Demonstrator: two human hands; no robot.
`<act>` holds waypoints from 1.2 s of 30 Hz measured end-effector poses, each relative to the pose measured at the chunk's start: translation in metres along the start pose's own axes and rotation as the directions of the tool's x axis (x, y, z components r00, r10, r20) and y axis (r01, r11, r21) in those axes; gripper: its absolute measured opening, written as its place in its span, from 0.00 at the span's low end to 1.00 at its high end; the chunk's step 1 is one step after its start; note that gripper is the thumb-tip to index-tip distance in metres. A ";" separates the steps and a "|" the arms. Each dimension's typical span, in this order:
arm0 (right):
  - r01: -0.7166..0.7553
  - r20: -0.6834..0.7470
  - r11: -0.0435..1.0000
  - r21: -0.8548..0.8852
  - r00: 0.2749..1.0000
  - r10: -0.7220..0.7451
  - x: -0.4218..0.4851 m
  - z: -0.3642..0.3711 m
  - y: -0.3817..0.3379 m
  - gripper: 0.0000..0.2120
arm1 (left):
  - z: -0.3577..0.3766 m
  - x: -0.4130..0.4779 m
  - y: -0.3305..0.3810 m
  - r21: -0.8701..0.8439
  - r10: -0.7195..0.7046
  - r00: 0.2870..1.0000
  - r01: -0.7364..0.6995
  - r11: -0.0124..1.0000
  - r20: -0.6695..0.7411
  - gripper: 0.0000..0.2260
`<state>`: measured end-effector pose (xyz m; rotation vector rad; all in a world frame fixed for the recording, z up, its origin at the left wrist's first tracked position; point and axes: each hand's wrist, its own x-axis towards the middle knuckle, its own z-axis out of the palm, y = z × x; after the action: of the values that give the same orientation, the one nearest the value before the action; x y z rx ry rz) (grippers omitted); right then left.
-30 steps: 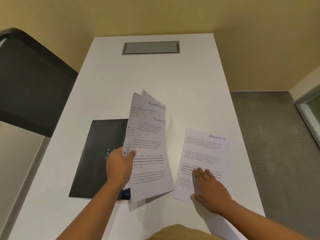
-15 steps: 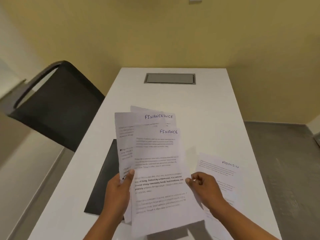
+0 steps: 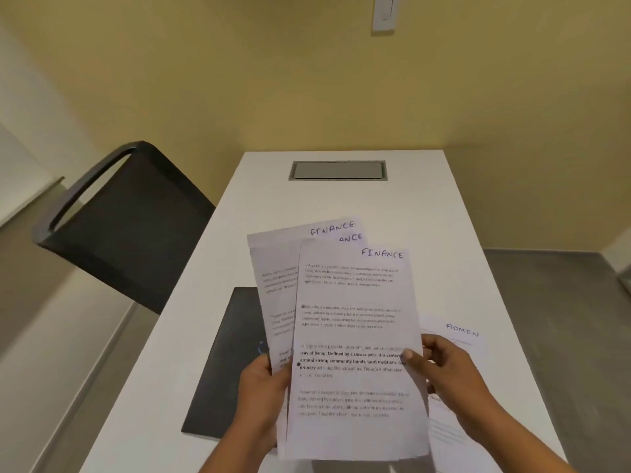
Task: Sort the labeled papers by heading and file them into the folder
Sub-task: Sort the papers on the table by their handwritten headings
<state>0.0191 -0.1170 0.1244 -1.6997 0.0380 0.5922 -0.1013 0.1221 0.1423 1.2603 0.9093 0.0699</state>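
head view: both hands are up over the white table (image 3: pixel 341 203), holding a fan of finance papers (image 3: pixel 355 332) raised off the surface, three sheets by the handwritten headings staggered at the top. the left hand (image 3: pixel 263 387) grips the fan's left edge, thumb in front and fingers tucked behind. the right hand (image 3: pixel 447 367) pinches the front sheet's right edge, thumb pressed on the printed side. below and left, the black folder (image 3: pixel 225 363) lies flat and closed on the table, partly hidden by the sheets. to the right, the admin paper (image 3: pixel 461 332) lies flat, mostly covered by the right hand and forearm. a dark chair (image 3: pixel 129 227) stands at the table's left side, and a grey hatch (image 3: pixel 338 170) sits at the far end.
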 end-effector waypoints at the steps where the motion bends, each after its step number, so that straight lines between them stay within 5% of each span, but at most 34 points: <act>1: 0.014 0.026 1.000 -0.021 1.000 -0.014 -0.003 0.003 -0.001 0.12 | 0.003 -0.002 -0.001 -0.001 0.004 1.000 -0.004 1.000 0.016 0.09; 9: 0.036 -0.096 0.993 -0.110 0.994 -0.046 -0.014 0.006 0.004 0.03 | 0.002 -0.007 0.003 0.020 0.137 0.990 -0.138 0.990 0.038 0.12; 15: 0.056 -0.178 0.996 0.075 0.983 -0.042 -0.017 -0.007 0.000 0.07 | -0.010 -0.002 0.003 -0.020 0.163 0.987 -0.163 0.986 -0.013 0.11; 21: 0.090 -0.106 0.987 0.136 0.991 -0.076 -0.012 -0.003 -0.011 0.15 | 0.002 -0.009 0.004 -0.121 0.103 0.975 -0.081 0.989 0.196 0.12; 26: 0.032 0.062 0.989 0.146 0.997 -0.041 -0.018 0.004 -0.011 0.14 | 0.017 -0.009 -0.001 -0.086 -0.086 0.957 0.114 0.990 0.278 0.22; 30: 0.088 -0.045 0.994 0.062 0.995 -0.085 -0.026 -0.002 -0.005 0.14 | 0.030 -0.009 -0.010 -0.004 0.128 0.936 -0.134 0.991 0.329 0.11; 36: 0.185 -0.147 0.982 -0.044 0.971 -0.189 -0.029 -0.017 0.007 0.07 | 0.047 -0.016 -0.027 0.206 0.429 0.872 -0.476 0.855 0.234 0.11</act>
<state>-0.0022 -0.1433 0.1319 -1.7519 -0.0234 0.3244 -0.0940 0.0678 0.1291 1.6815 0.4543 0.2146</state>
